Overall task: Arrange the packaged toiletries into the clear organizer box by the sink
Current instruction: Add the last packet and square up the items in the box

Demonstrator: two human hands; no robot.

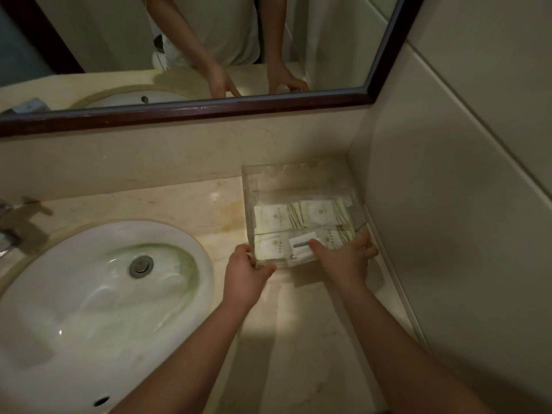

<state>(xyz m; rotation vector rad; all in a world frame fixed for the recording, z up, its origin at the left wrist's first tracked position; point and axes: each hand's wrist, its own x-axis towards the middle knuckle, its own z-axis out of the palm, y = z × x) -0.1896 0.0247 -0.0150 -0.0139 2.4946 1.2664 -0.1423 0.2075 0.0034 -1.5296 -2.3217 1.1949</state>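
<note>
The clear organizer box (249, 189) stands on the marble counter in the corner, to the right of the sink. Inside lie several white and green toiletry packets (273, 217) in two rows, plus a white packet with a dark bar (300, 248) at the front. My left hand (246, 271) grips the box's front left corner. My right hand (346, 258) holds the front right edge, its fingers reaching over the rim onto the front packets.
A white oval sink (89, 294) with a metal drain fills the left. A faucet (7, 231) shows at the left edge. A dark-framed mirror (209, 110) hangs above the backsplash. A tiled wall (448, 234) closes the right side.
</note>
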